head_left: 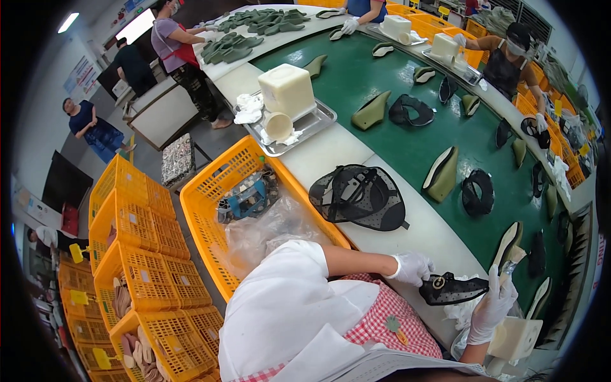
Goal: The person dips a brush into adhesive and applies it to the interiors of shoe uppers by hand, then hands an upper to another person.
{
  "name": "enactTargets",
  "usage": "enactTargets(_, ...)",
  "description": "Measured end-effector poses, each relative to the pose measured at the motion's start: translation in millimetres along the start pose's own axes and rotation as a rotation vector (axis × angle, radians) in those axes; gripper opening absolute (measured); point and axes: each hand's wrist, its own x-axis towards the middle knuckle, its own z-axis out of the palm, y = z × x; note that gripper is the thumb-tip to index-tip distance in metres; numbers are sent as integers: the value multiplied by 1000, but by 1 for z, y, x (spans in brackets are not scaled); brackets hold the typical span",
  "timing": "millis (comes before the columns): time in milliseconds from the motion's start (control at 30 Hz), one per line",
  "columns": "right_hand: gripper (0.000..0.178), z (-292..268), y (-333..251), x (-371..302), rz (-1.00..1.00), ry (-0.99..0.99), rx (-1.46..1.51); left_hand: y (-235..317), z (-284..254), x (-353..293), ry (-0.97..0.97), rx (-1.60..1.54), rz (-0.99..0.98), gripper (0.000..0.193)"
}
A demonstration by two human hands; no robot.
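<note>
A black mesh shoe upper [450, 290] with a round ornament is stretched between my two white-gloved hands, above the front edge of the table. My left hand [414, 268] is closed on its left end. My right hand [492, 305] is at the other end, thumb and fingers around it. A pale beige piece [513, 260], perhaps a brush, sticks up by the right fingertips; I cannot tell its kind. Behind it stands a green shoe last [508, 243] with a light sole. Several more black mesh uppers [358, 196] lie stacked on the white tabletop to the left.
A green conveyor belt [407, 153] carries green lasts and black uppers. On a metal tray [299, 137] stand a cream block container and cup. A yellow crate [223, 169] sits at my left; a white container [514, 337] is by my right wrist. Co-workers stand across the belt.
</note>
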Motion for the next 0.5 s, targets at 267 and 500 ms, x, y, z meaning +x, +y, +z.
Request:
enactTargets(267,52,3,8,12,111,55,48,26,-112,-30,288,-434,-292,32)
enactTargets(500,55,28,-12,22,215,2,188,-6,-256,-68,927,-532,-331,30)
